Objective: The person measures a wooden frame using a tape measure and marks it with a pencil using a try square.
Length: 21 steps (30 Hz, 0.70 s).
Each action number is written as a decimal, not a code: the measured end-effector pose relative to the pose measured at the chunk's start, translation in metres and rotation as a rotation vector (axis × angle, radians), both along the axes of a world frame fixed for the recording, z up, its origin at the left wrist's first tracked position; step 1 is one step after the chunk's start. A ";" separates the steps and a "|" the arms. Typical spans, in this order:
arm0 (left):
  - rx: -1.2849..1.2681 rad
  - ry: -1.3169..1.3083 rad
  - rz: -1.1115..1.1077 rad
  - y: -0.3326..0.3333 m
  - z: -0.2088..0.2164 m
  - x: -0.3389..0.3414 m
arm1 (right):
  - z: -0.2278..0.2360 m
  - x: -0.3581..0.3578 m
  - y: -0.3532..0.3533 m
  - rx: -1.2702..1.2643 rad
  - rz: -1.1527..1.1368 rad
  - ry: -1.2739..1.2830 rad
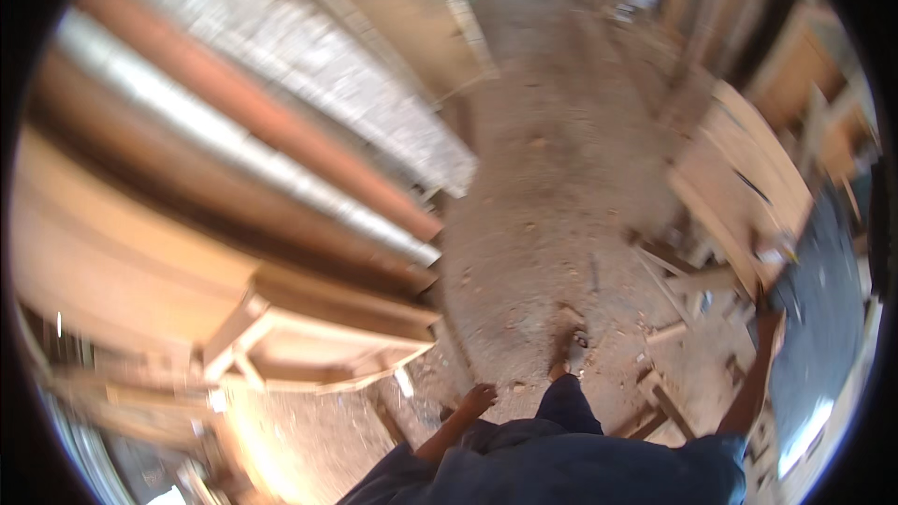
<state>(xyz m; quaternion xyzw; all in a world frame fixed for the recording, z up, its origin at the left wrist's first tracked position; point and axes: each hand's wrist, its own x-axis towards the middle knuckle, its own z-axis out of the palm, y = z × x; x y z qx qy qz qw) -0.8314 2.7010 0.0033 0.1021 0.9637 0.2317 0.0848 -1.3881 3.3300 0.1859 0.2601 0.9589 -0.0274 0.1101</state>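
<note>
My left hand hangs low beside my dark blue shirt, over the dirt floor. It looks loosely bent, but blur smears its fingers, and I see nothing in it. Out to the right, my right hand is by the lower corner of a light wooden panel and the edge of a dark grey sheet. Whether it touches or grips either one is too blurred to make out. One leg is stretched forward, its foot on the floor.
Long boards and panels lean in a row at the left, among them a reddish board and a pale mottled slab. A wooden frame stands nearer. Wood offcuts lie at the right. The brown dirt floor runs ahead between them.
</note>
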 end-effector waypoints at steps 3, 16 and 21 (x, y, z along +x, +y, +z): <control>0.886 -0.389 0.782 0.039 -0.001 0.003 | -0.063 0.059 -0.029 -0.045 0.304 0.107; 0.720 0.013 1.527 -0.028 0.066 0.287 | -0.048 0.490 -0.623 -0.724 1.490 -0.528; 0.609 -0.031 1.903 -0.039 0.102 0.424 | 0.003 0.616 -0.739 -0.690 1.779 -0.576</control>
